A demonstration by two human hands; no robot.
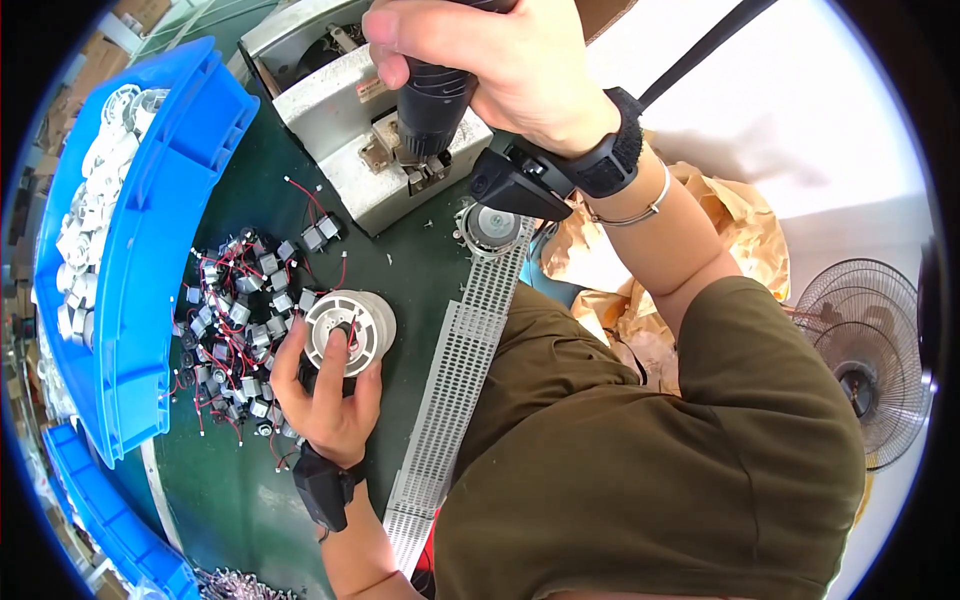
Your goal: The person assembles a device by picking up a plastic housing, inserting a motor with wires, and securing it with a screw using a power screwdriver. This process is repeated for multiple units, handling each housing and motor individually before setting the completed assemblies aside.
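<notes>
I log left hand (335, 415) with fingers curled round white housing (377, 322) beside motor pile (240, 314), presumably steadying it, and right hand (535, 75) clasping black driver (433, 110) nose-down at metal machine (362, 195), likely for alignment.

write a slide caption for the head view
Left hand holding a white round part, right hand gripping a black handheld tool over a metal machine, small motors piled nearby.

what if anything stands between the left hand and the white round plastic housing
Nothing visible: the left hand touches the white round plastic housing directly. The pile of small silvery motors with red wires lies to its left, not between.
</notes>
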